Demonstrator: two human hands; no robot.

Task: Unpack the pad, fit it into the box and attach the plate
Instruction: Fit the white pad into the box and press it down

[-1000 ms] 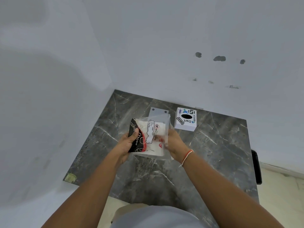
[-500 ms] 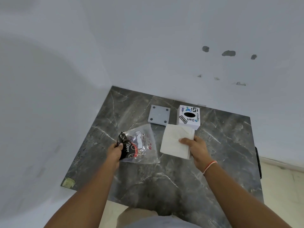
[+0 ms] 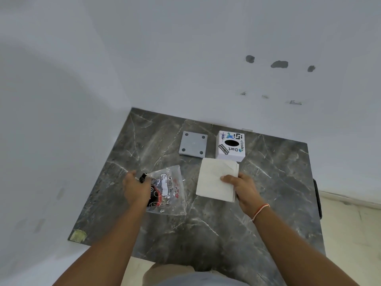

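Observation:
The white square pad (image 3: pixel 214 181) is out of its wrapper, gripped at its right edge by my right hand (image 3: pixel 242 187), just in front of the box. The white box (image 3: pixel 229 145), covered in stickers with a black oval hole on top, stands near the wall. To the left of the box, the grey square plate (image 3: pixel 193 145) with four corner holes lies flat. My left hand (image 3: pixel 137 187) presses on the clear plastic wrapper (image 3: pixel 168 190) with black and red print, which rests on the table.
Everything sits on a dark marble table (image 3: pixel 268 203) in a corner of white walls. A yellow sticker (image 3: pixel 78 235) marks the table's front left corner. A black object (image 3: pixel 317 200) hangs at the table's right edge.
The pad came out of the wrapper. My right hand carried it right, toward the box, while my left hand lowered the empty wrapper onto the table.

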